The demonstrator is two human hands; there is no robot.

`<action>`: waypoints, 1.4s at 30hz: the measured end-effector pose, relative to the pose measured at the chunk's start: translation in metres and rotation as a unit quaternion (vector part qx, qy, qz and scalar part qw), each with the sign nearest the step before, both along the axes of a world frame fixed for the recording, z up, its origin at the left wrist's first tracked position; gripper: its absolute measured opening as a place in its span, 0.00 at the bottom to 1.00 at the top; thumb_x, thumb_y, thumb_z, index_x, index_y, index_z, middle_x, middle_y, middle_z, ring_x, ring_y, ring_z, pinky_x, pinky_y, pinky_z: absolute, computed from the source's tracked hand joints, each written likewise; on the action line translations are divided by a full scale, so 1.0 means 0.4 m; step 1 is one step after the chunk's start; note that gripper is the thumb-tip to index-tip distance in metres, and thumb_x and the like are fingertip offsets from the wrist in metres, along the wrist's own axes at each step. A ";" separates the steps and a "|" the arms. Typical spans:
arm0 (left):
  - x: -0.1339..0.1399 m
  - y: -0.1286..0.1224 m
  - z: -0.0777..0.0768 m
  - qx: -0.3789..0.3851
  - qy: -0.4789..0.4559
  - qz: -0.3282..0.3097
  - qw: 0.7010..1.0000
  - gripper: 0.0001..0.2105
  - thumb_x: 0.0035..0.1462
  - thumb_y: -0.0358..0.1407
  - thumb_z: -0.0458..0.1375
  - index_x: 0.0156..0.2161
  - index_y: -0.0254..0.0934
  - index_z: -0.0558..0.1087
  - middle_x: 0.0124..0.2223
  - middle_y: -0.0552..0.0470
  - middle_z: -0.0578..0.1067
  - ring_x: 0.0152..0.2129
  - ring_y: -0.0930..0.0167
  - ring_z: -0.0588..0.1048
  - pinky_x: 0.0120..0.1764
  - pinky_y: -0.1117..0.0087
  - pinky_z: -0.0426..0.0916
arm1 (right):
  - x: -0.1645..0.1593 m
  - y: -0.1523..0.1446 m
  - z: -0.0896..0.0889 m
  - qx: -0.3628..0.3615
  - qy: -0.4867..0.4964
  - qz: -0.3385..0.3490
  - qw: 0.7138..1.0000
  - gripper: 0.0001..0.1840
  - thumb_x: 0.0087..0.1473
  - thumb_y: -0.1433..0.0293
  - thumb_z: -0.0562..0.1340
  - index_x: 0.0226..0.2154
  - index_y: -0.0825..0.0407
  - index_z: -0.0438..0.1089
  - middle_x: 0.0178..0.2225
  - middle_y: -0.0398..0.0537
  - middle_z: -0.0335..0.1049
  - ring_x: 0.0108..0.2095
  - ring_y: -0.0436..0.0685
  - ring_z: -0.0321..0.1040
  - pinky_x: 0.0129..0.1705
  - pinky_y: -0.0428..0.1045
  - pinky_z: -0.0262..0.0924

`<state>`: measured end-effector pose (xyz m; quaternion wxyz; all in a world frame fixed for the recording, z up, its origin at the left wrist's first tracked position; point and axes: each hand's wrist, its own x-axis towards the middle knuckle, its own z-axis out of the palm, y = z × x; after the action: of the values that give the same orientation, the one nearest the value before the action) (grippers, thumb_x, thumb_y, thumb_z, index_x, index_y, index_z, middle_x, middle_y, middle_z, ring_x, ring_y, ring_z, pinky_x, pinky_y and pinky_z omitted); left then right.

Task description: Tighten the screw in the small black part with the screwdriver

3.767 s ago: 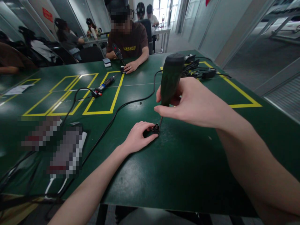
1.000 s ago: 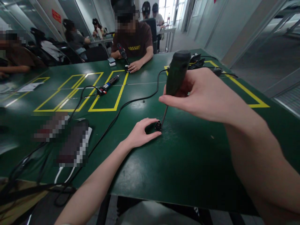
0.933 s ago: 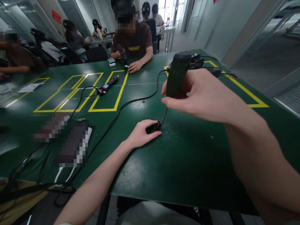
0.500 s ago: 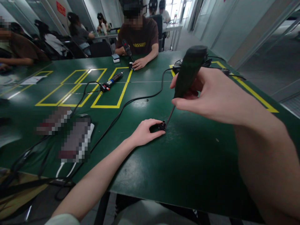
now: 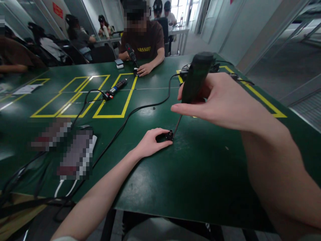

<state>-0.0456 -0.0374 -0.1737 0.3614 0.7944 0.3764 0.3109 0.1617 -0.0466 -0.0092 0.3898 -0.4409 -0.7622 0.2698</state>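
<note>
Between the thumb and fingers of my left hand is a small black part with a round metal post, pinched against the tabletop. My right hand grips the dark handle of a screwdriver from the side, thumb along its lower end. The tool is tilted, its thin shaft running down and left to the right side of the small part. Whether the tip sits in a screw is too small to tell.
On the green table a black cable curves past my left hand. A blue-and-black electric screwdriver lies within yellow tape. Two blurred devices rest at left. Across the table a co-worker holds a power tool.
The whole view has shifted slightly, moving everything a little left. My left hand still pinches the small part, and my right hand keeps its grip on the screwdriver at much the same tilt.
</note>
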 end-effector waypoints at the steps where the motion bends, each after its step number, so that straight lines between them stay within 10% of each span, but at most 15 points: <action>1: -0.001 0.000 -0.001 -0.001 -0.001 0.001 1.000 0.14 0.59 0.39 0.69 0.48 0.34 0.81 0.48 0.46 0.84 0.44 0.64 0.81 0.53 0.62 0.73 | 0.000 0.000 0.000 -0.001 0.000 -0.003 1.000 0.12 0.48 0.62 0.74 0.30 0.50 0.74 0.27 0.46 0.71 0.31 0.59 0.69 0.29 0.52 0.66; 42: -0.004 -0.004 0.009 -0.023 0.011 0.006 1.000 0.13 0.59 0.40 0.68 0.47 0.37 0.81 0.46 0.47 0.84 0.43 0.65 0.81 0.54 0.60 0.73 | -0.005 -0.001 -0.002 0.008 -0.036 -0.016 0.999 0.12 0.49 0.63 0.72 0.36 0.48 0.74 0.30 0.44 0.67 0.35 0.60 0.68 0.35 0.54 0.65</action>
<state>-0.0474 -0.0391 -0.1703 0.3737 0.7870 0.3917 0.2958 0.1596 -0.0471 -0.0101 0.3703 -0.4594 -0.7705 0.2410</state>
